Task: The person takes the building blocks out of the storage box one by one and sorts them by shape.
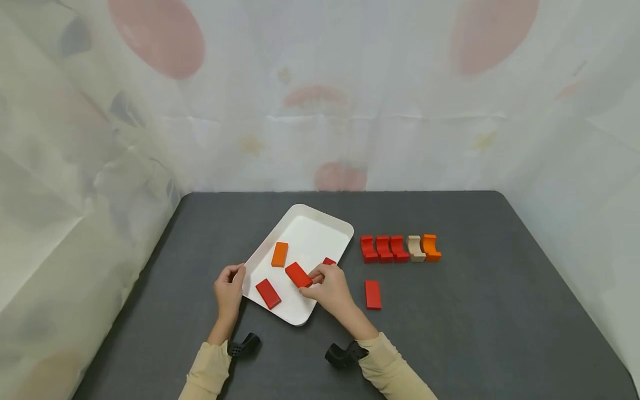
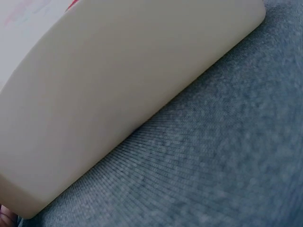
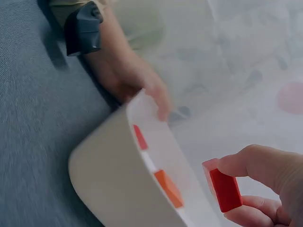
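Note:
A white tray [image 1: 312, 233] stands at an angle on the table. My left hand [image 1: 230, 291] grips its left corner, thumb and fingers at the rim, as the right wrist view also shows. Over the tray my right hand [image 1: 331, 290] pinches a red rectangular block [image 1: 298, 274] between thumb and fingers; its end face [image 3: 226, 191] shows in the right wrist view. Inside the tray lie an orange block [image 1: 279, 254] and a red block [image 1: 268, 294]. Beyond the right hand, another red block [image 1: 328, 261] is partly hidden. The left wrist view holds mostly the tray's outer wall [image 2: 118, 71].
Right of the tray, several notched arch-shaped blocks stand in a row: red ones [image 1: 383, 249], a plain wood one [image 1: 415, 249] and an orange one [image 1: 430, 248]. Below them a single red block [image 1: 373, 295] lies on the dark grey table [image 1: 475, 322]. Patterned curtains [image 1: 400, 83] surround the table.

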The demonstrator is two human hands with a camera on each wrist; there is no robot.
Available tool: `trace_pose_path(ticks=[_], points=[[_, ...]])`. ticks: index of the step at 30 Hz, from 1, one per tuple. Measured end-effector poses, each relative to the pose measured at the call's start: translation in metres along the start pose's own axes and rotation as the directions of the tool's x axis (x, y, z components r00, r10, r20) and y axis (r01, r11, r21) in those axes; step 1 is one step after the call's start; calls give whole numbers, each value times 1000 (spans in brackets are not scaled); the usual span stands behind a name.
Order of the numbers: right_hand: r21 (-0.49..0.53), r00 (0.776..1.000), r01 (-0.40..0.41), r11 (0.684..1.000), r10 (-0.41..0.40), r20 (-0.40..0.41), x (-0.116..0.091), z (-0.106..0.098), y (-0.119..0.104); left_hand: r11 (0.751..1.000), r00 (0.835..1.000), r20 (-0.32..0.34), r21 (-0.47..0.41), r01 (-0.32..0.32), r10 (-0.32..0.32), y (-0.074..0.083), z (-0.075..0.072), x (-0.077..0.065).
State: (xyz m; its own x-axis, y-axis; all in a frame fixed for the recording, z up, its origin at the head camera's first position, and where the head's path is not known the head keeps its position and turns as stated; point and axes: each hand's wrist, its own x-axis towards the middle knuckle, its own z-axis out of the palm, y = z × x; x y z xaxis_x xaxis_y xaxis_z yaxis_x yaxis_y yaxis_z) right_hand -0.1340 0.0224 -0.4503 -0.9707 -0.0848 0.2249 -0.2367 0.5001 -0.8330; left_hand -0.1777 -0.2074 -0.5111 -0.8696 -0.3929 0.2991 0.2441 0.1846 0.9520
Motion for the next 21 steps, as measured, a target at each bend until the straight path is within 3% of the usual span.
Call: trace_pose_path(ticks=[5,9,15,21], points=[[-9,997,-2,1000,2,-80,-13,-25,6,1000,1000,6,14,1,-1,19,-2,-6],[-27,986,-45,999,40,-159,-28,-46,15,1000,1000,3,29,10,-10,23,-3,-9],[-6,937,-170,985,159,-311,-46,-68,34,1000,1000,20,25,18,-19,22,-1,-6],[-48,887,-219,975,178,-425,-65,-79,55,999,999,22,24,25,-25,21,0,-4]])
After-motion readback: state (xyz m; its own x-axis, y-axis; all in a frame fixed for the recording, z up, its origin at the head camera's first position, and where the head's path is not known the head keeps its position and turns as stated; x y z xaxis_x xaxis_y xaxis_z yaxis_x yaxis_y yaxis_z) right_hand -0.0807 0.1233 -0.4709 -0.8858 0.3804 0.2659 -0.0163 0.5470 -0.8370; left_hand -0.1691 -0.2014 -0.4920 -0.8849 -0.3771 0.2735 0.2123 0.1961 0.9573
